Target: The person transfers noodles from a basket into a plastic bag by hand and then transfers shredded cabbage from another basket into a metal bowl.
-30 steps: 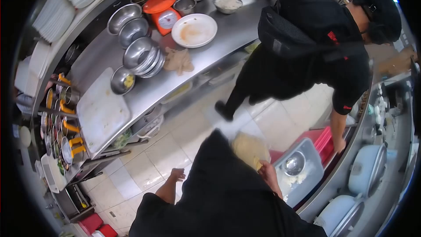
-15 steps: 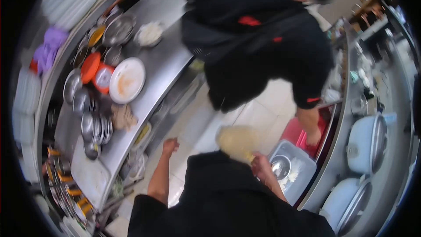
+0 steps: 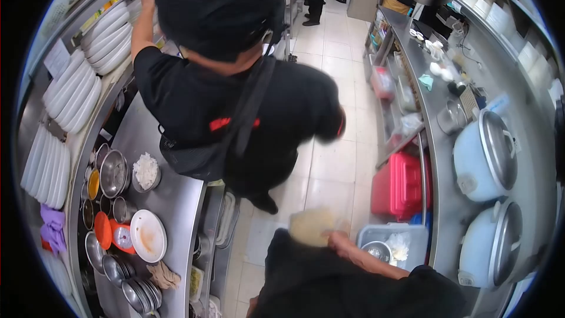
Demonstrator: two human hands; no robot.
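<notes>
A: Bag (image 3: 313,226) of pale, yellowish stuff, low centre of the head view, right at the wearer's dark torso. Blurred, so I can't tell what's inside.

B: Which hand has it?

A: Right hand (image 3: 340,240) is at its lower right edge, fingers seemingly closed on the bag. Forearm runs down and right across the black shirt.

B: And the left?

A: Left hand (image 3: 253,305) barely shows, only a sliver at the bottom edge beside the shirt. Can't tell if it's open or closed. The two hands are well apart.

B: What's beside the bag?

A: Grey plastic bin (image 3: 412,234) just to the right, under the right-hand counter (image 3: 438,200). Inside it sit a small steel bowl (image 3: 378,251) and some white grains (image 3: 401,246) (rice, probably). Red crate (image 3: 400,185) stands just behind the bin.

B: On top of that counter?

A: Two big pale rice cookers (image 3: 485,156), lids shut, one behind the other.

B: Anyone else?

A: Co-worker (image 3: 235,100) in black with a sling bag, standing ahead at the left steel counter (image 3: 170,200), one arm raised toward the shelf of stacked white plates (image 3: 79,91). More people far down the aisle, tiny.

B: Left counter contents?

A: Steel bowls, one holding white rice (image 3: 146,171), an orange scale (image 3: 115,235), a smeared white plate (image 3: 148,235), a crumpled rag (image 3: 163,275).
</notes>
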